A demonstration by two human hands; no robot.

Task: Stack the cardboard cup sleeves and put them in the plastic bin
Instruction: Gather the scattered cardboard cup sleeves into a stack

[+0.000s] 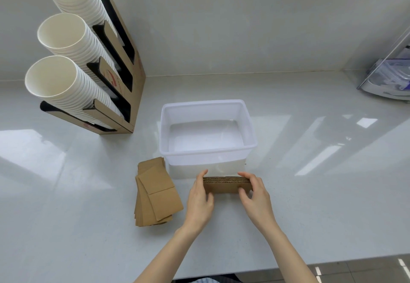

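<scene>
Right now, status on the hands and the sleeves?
Both hands, left hand and right hand, gripping sleeve stack on edge before plastic bin. Bin empty. Loose sleeves lying left. Path unobstructed.

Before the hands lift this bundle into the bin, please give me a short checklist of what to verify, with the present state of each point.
1. Both hands hold the bundle: ok. The left hand and the right hand clamp the stack of sleeves at its two ends.
2. Edges of the stack even: ok, the top edges look level.
3. The plastic bin holds nothing: ok, only its bare floor shows.
4. Way to the bin free: ok, the bin stands directly behind the stack.
5. All sleeves gathered: not ok. A loose pile of sleeves lies left of the hands.
6. Number of sleeves held: cannot tell.
</scene>
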